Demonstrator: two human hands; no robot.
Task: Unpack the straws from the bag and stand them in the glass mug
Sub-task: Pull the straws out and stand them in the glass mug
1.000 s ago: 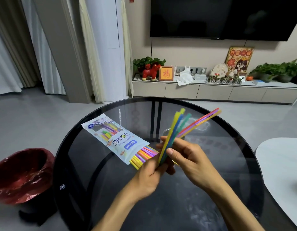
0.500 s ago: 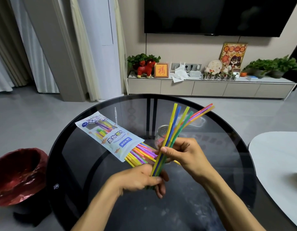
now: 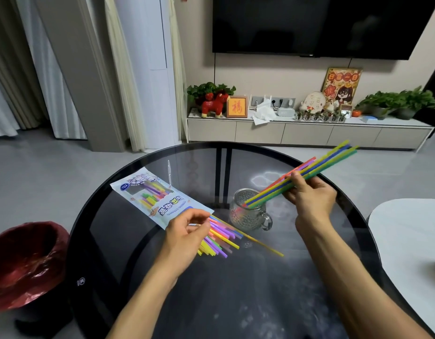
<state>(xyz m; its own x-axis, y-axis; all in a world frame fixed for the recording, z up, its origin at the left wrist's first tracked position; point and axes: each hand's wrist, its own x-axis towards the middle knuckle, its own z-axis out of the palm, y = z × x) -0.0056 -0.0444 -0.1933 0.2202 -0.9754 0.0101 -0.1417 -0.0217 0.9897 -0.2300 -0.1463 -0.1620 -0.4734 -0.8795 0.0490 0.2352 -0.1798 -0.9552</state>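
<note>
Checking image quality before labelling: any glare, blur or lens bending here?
Head view: glare on the glass table behind the mug; the wide lens bends the TV edges and curtains; both hands and the straws look sharp.

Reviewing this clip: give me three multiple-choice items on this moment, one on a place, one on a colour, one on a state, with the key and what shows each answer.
1. Where do the lower ends of the held straws point?
A. into the glass mug
B. into the bin
C. into the bag

2. What colour is the liner of the bin beside the table?
A. blue
B. red
C. white

3. What is the left hand doing?
A. lying flat on the floor
B. gripping the mug handle
C. reaching to the straws sticking out of the bag

Key: 1 A, the tips meet the mug's mouth while the right hand grips the bundle; 2 B, the liner is glossy red; 3 C, its fingers curl at the bag's open end.
</note>
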